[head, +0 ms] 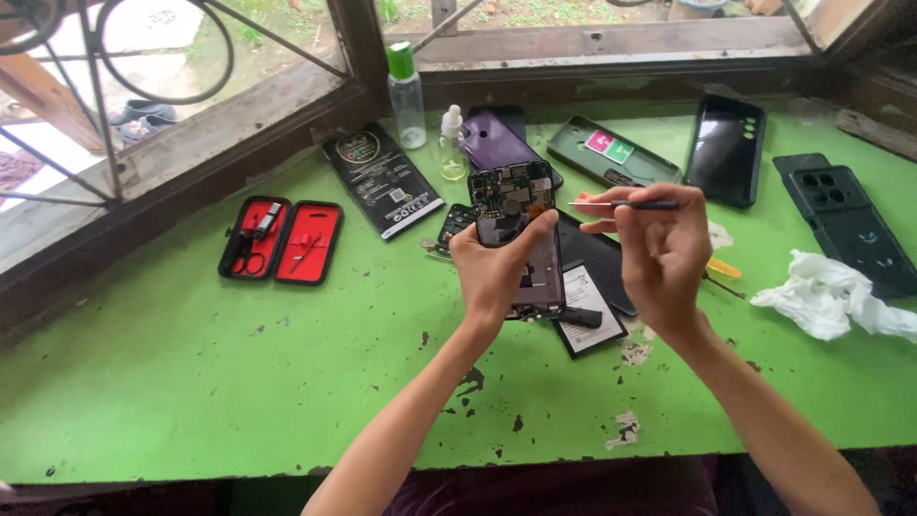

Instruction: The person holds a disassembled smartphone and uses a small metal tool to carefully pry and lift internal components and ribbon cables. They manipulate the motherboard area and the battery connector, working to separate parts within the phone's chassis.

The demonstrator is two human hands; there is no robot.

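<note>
Phone (516, 225), back off and boards bare, held upright above the green bench (191, 382) in the left hand (492, 272), fingers clamped round its lower half, thumb across the edge. Right hand (659, 244) pinched shut on a thin dark tool (635, 204), tip aimed left toward the phone's upper corner, not yet touching. Best done, judging by this: keep the phone steady, brace the wrists, bring the tip in slowly and level, press lightly near the boards. Spare battery (585, 311) and open red kit (282, 239) lying close by.
</note>
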